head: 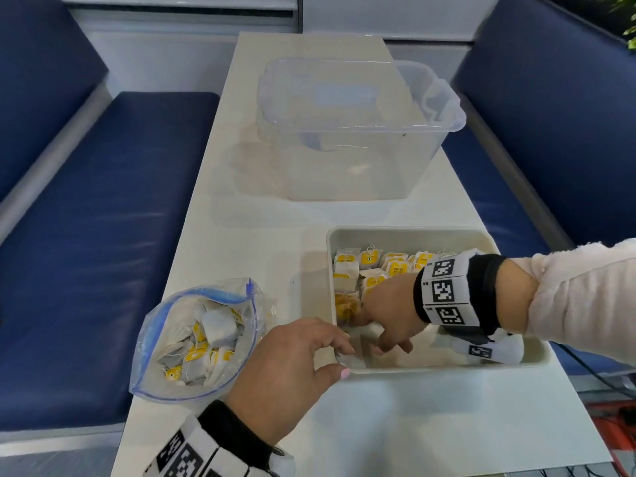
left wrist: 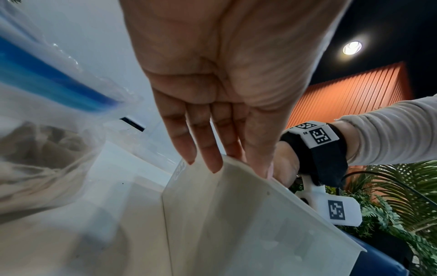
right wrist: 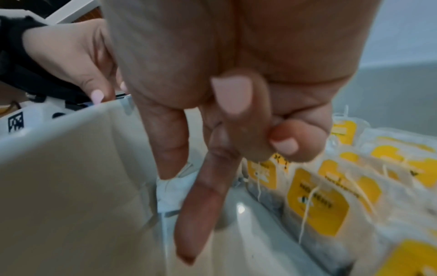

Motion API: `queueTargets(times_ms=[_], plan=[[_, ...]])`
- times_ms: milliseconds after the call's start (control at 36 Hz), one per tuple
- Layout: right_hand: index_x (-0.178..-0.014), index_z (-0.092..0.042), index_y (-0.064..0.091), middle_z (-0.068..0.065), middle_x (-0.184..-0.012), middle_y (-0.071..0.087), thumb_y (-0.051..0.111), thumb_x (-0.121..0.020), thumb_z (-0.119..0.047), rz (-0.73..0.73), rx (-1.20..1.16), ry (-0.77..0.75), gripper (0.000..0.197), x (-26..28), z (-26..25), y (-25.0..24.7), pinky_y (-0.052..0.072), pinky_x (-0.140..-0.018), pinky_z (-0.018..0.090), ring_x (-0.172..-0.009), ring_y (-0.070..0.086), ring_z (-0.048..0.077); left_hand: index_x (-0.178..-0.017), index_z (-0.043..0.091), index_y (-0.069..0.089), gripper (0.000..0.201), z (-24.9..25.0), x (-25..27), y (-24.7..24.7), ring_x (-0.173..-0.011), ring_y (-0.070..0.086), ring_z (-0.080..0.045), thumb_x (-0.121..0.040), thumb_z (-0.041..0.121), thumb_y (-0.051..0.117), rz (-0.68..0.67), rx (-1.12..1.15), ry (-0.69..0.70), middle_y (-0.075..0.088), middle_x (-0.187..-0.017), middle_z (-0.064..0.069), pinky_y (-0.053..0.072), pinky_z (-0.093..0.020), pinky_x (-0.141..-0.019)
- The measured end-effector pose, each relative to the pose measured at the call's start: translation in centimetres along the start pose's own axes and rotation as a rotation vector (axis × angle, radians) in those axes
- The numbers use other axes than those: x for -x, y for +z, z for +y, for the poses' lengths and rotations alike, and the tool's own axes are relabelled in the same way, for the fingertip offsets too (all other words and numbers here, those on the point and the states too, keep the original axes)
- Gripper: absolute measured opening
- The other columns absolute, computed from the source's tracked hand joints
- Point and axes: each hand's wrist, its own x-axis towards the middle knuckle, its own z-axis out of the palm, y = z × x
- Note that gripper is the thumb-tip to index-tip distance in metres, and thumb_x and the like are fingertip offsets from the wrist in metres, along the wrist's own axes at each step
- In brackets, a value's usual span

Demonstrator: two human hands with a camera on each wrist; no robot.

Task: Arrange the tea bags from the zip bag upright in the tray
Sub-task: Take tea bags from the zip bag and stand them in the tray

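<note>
The open zip bag (head: 199,339) (left wrist: 42,149) of tea bags lies at the table's near left. To its right, the beige tray (head: 430,234) (left wrist: 236,214) (right wrist: 71,158) holds rows of upright yellow-tagged tea bags (head: 375,266) (right wrist: 316,201) in its far half. My left hand (head: 344,359) (left wrist: 224,164) rests straight fingers on the rim of the tray's near-left corner. My right hand (head: 382,346) (right wrist: 272,147) reaches down inside that corner. Its thumb and a curled finger pinch the top of one tea bag (right wrist: 260,173). A white tea bag (right wrist: 175,188) lies behind the other fingers.
An empty clear plastic box (head: 358,132) stands at the far end of the white table (head: 413,425). Blue bench seats (head: 103,235) flank the table on both sides. The tray's near half is bare.
</note>
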Motion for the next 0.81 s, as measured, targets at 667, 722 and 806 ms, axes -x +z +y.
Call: queueTargets(times_ms=[667, 722, 806], plan=[[-0.140, -0.027, 0.041, -0.008, -0.055, 0.060, 0.056, -0.090, -0.041, 0.115, -0.169, 0.039, 0.054, -0.7, 1.5, -0.4, 0.037, -0.065, 0.014, -0.080, 0.062, 0.007, -0.081, 0.031, 0.076, 0.010, -0.2, -0.6, 0.0, -0.100, 0.054, 0.010, -0.073, 0.025, 0.078, -0.027, -0.019, 0.015, 0.061, -0.095, 0.030, 0.036, -0.003, -0.084], [-0.135, -0.033, 0.047, -0.008, -0.055, 0.061, 0.057, -0.089, -0.040, 0.155, -0.192, 0.014, 0.047, -0.5, 1.5, -0.3, 0.032, -0.058, 0.012, -0.076, 0.063, 0.006, -0.081, 0.032, 0.075, 0.010, -0.3, -0.6, 0.0, -0.100, 0.055, 0.009, -0.073, 0.026, 0.078, -0.027, -0.021, 0.018, 0.062, -0.095, 0.030, 0.037, -0.005, -0.085], [-0.130, -0.036, 0.051, -0.007, -0.057, 0.063, 0.058, -0.089, -0.041, 0.194, -0.217, 0.025, 0.042, -0.7, 1.6, -0.4, 0.043, -0.070, 0.018, -0.082, 0.064, 0.007, -0.085, 0.034, 0.072, 0.015, -0.4, -0.6, 0.1, -0.097, 0.057, 0.010, -0.070, 0.033, 0.075, -0.007, 0.007, 0.013, 0.063, -0.094, 0.031, 0.039, -0.007, -0.085]])
